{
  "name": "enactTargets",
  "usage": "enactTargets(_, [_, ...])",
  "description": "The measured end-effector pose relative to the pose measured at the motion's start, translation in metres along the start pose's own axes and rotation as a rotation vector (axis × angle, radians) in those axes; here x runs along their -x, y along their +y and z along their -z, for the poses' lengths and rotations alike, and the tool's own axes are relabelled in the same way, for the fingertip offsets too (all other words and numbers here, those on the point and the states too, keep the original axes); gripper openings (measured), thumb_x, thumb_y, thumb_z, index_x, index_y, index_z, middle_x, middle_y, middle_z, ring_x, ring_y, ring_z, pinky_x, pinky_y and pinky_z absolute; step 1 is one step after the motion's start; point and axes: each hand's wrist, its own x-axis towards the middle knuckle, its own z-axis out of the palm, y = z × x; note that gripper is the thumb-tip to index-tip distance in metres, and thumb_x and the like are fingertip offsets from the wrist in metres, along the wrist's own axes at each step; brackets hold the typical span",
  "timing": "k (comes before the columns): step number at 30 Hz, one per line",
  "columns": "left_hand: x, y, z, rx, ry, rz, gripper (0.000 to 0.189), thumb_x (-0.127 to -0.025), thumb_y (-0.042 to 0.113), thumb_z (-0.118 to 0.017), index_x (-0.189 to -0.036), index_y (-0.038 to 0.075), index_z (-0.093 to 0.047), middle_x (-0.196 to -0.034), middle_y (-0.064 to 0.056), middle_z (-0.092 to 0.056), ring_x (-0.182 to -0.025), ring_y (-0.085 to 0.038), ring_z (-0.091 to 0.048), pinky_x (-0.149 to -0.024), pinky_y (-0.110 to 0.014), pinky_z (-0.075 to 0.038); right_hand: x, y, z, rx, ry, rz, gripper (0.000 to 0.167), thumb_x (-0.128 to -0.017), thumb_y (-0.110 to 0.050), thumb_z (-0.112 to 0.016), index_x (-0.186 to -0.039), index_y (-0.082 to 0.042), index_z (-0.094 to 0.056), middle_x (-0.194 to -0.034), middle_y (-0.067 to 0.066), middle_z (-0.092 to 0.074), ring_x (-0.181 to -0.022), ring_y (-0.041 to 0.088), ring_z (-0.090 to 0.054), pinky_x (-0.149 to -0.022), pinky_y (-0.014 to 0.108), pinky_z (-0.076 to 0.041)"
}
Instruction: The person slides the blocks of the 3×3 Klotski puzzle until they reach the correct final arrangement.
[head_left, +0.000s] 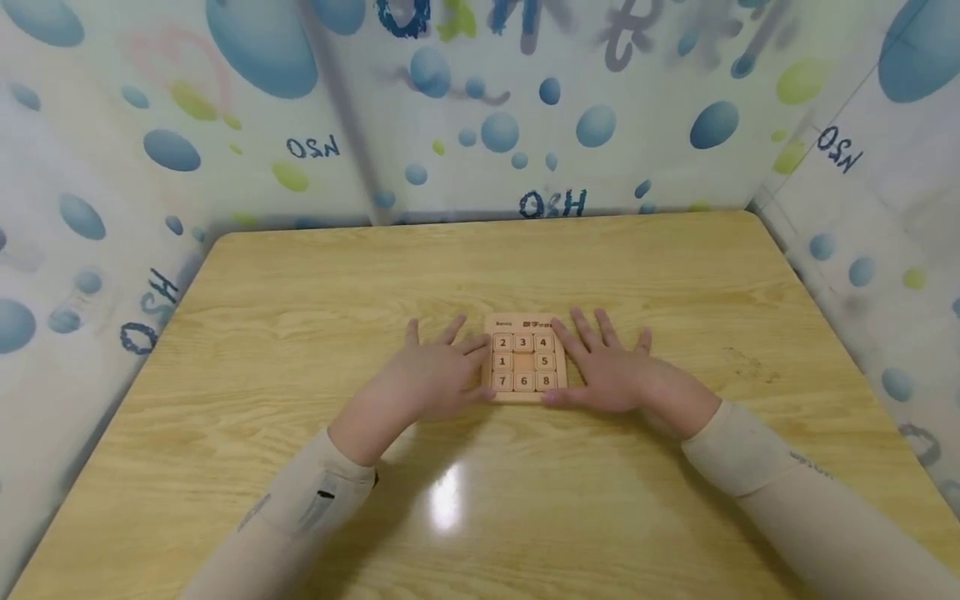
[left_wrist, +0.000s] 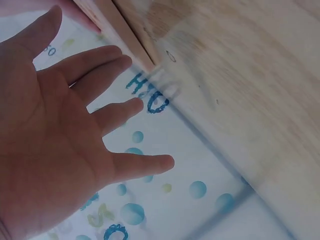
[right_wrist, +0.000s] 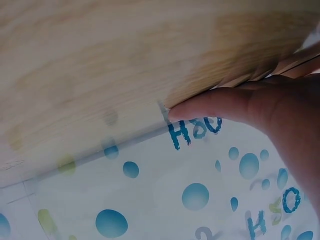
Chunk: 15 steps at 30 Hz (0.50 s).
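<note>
A small wooden number sliding puzzle (head_left: pixel 523 398) lies flat on the table between my hands. Its rows read 2, 3, 4, then 1, a bare centre square (head_left: pixel 522 362), and 5, then 7, 6, 8. My left hand (head_left: pixel 437 375) is at the left edge, its fingers spread and fingertips right at the frame. In the left wrist view the left hand (left_wrist: pixel 65 120) has straight fingers beside the puzzle's side (left_wrist: pixel 125 35). At the right edge, my right hand (head_left: pixel 613 373) spreads its fingers, with index and thumb tips overlapping the frame. The right wrist view shows the right hand (right_wrist: pixel 280 102) low over the tabletop.
The light wood-grain table (head_left: pixel 300 283) reaches back to a wall (head_left: pixel 480 167) printed with blue and green bubbles. Similar walls stand along both sides. Pale sleeves (head_left: pixel 300 508) cover both forearms. A bright light reflection (head_left: pixel 446 498) shows on the tabletop in front of the puzzle.
</note>
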Motion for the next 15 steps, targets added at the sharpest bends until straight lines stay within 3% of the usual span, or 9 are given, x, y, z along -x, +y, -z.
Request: enactTargets(15, [-0.0011,0.0067,-0.0013,-0.016,0.004,-0.041,0.075,-0.105,0.068,-0.047,-0.168,0.028,-0.035,-0.178,0.014,-0.023,-0.170,-0.027,-0.008,-0.126,-0.081,-0.011,0.0062,-0.0039,0.0073,0.014,-0.011,-0.006,0.122,-0.086,-0.095,-0.046,-0.172,-0.027,0.007,-0.180,0.011,0.017,-0.165,0.049,0.015,-0.111,0.095,0.004])
